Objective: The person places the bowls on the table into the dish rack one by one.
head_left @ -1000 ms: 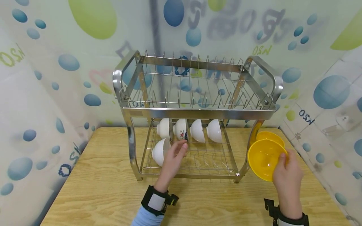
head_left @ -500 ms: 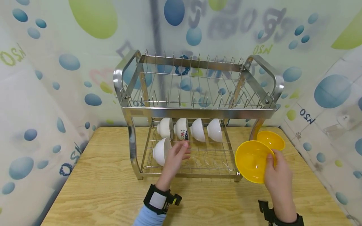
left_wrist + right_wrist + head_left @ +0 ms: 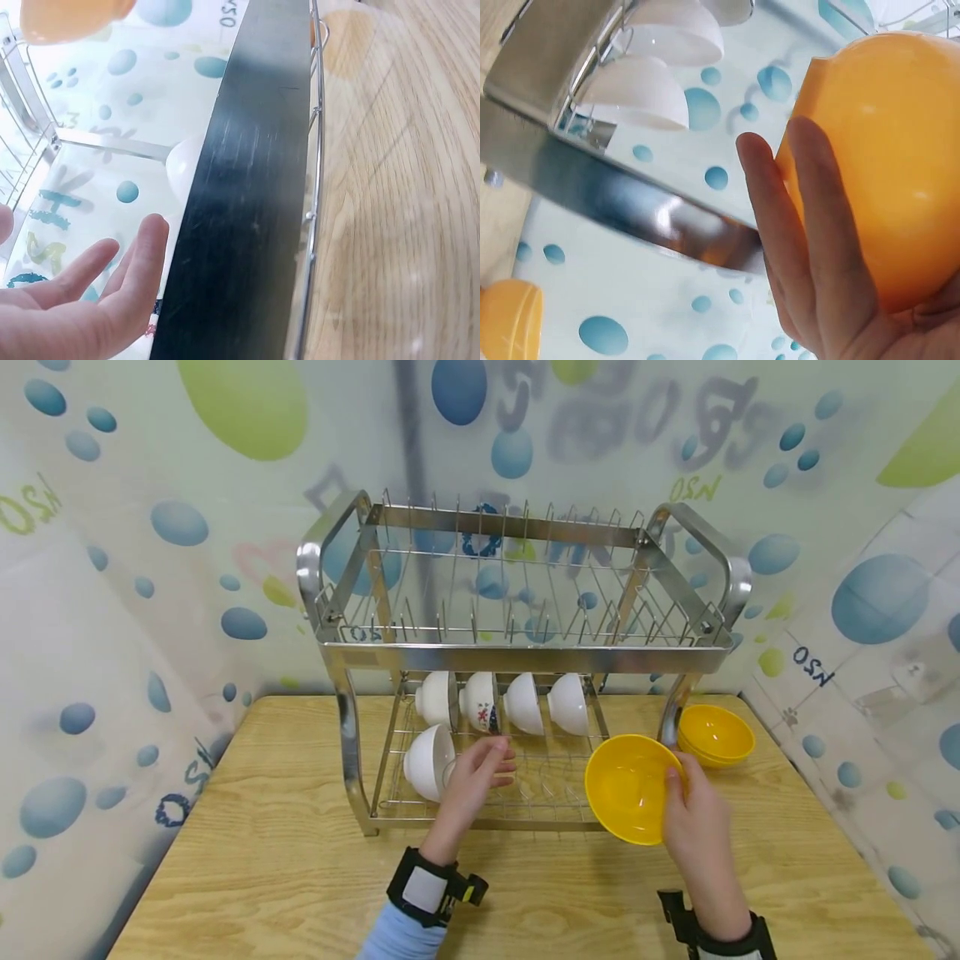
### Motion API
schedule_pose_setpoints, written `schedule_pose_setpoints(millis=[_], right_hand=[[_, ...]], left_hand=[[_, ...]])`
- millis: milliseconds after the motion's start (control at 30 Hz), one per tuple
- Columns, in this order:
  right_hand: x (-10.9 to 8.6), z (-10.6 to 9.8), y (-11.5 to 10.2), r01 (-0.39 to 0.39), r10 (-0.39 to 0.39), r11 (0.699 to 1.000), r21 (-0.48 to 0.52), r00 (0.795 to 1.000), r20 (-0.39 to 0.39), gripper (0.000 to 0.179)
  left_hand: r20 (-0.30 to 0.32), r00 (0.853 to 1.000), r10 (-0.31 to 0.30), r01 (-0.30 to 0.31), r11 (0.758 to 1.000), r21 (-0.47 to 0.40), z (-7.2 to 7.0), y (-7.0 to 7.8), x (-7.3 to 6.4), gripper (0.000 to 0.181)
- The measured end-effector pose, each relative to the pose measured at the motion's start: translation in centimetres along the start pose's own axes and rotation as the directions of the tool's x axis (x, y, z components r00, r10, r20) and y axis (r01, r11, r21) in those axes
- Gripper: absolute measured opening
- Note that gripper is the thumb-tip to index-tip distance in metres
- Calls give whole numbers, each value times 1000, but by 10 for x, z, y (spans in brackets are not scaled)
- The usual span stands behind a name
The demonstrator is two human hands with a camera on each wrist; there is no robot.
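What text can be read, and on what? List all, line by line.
"OSN", roughly: dark letters, right side of patterned wall covering.
"OSN", roughly: green letters, same covering, left and upper right.
Its large grey writing, other scrawls: too blurred.
Held yellow bowl, white bowls, dish rack: no readable text.

the right hand (image 3: 832, 292), at 5 o'clock, holds a yellow bowl (image 3: 907, 165) at 3 o'clock, with 2 fingers lying along its outer side. a shiny metal band (image 3: 637, 206) slants from 9 o'clock to end behind the fingertips. between 10 and 12 o'clock are 2 white bowls (image 3: 641, 94), with part of a 3rd at the upper edge. at 8 o'clock, nested yellow bowls (image 3: 506, 319) are cut off by the left edge. behind hangs a pale blue-spotted sheet (image 3: 656, 296).
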State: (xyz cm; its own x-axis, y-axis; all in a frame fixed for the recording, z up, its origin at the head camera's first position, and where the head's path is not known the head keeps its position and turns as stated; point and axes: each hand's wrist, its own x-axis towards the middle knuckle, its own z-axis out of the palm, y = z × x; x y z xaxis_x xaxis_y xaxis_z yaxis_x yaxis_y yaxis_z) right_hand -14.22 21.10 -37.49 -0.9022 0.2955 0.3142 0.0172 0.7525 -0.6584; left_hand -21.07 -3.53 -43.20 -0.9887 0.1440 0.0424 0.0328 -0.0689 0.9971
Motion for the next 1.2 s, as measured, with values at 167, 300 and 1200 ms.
schedule_pose_setpoints(millis=[167,300,1200], right_hand=[[0,7,-3,19,-19,1000,10,1000,12,26],[0,15,-8,25,-25,1000,3,997,70,29],[5,74,-39,-6,-30,989,150,972,233,32]], left_hand=[[21,1000,-2,3,1000,-28,2,-1,1,48],[36,999,-14,15,999,-48,4,0,0,50],[56,997,-58,58,998,15,3,7,-3,48]])
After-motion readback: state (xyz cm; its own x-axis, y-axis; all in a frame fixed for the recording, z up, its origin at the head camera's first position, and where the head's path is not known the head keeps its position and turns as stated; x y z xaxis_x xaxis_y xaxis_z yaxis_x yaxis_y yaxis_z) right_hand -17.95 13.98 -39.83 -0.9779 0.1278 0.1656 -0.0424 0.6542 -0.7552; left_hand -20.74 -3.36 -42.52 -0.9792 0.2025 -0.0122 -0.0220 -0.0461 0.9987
